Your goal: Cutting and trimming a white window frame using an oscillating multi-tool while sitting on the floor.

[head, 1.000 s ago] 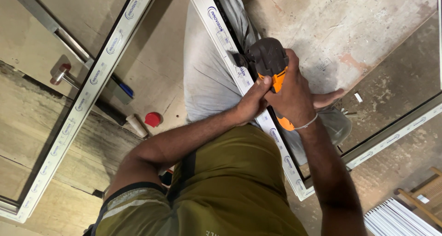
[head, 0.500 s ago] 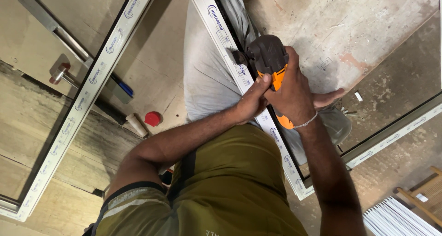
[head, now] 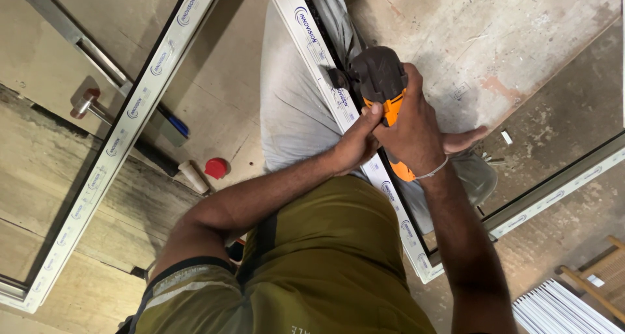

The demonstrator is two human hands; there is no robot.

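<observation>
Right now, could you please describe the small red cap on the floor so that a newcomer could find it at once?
Start at the long white frame bar that runs slantwise across the left of the floor. Just right of it, beside the person's grey trouser leg, lies a pale stubby tube. The red cap sits right next to that tube, the only bright red, round thing there.

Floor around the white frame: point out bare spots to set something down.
Bare board lies upper right, beyond the power tool that both the right hand and left hand grip. Another patch sits between the left frame bar and the grey trousers. It is crowded near the red cap and hammer.
</observation>
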